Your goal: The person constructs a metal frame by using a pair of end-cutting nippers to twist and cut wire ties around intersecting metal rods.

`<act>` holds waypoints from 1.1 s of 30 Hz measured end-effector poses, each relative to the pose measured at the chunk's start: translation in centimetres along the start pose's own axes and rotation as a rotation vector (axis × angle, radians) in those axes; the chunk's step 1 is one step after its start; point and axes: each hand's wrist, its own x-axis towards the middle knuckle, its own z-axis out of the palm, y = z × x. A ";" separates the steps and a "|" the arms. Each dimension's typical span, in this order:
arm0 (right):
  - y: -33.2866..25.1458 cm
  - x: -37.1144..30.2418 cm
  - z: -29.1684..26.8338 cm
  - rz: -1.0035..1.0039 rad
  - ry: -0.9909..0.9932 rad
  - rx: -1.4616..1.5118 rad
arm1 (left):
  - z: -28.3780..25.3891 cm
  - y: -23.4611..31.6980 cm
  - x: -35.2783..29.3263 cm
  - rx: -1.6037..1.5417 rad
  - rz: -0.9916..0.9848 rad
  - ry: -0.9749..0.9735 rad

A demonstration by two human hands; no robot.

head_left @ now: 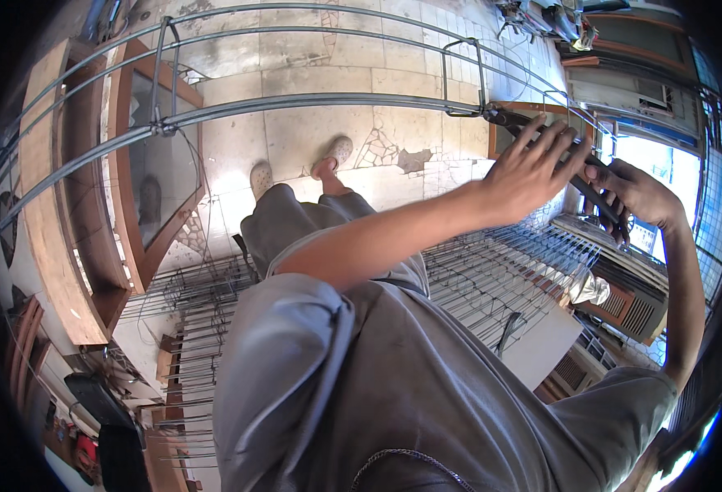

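Observation:
A rebar cage of long metal bars joined by bent stirrups stretches across in front of me. At its right part, the jaws of dark long-handled pincers meet a stirrup joint on the nearest bar. My left hand reaches over from the left, its fingers bent over the pincers' handles. Farther right, my right hand grips the handle end, with its fingers curled round it. Parts of the tool are hidden beneath both hands. A second tied stirrup stands at the cage's left part.
A wooden frame props up the cage's left end, beside a framed pane. Stacked metal rods and stirrups lie around me at waist level. Louvred wooden shutters lean at right. Tiled floor lies beneath the cage.

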 end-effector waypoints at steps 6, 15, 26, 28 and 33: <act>-0.5 -1.2 2.9 -0.508 0.650 -0.508 | 2.3 -1.7 3.2 -0.075 -0.098 0.008; 2.3 0.5 4.6 -0.656 0.752 -0.765 | -1.6 -3.3 6.0 -0.536 -0.192 -0.645; 5.4 1.4 6.5 -0.173 0.131 0.592 | -5.5 -0.9 -7.1 -0.409 -0.325 0.288; 6.6 1.7 7.8 -0.195 0.084 0.609 | -5.9 -1.4 -7.8 -0.450 -0.277 0.299; 9.1 1.8 11.8 -0.338 0.059 0.813 | -8.7 0.0 -7.8 -0.599 0.189 0.251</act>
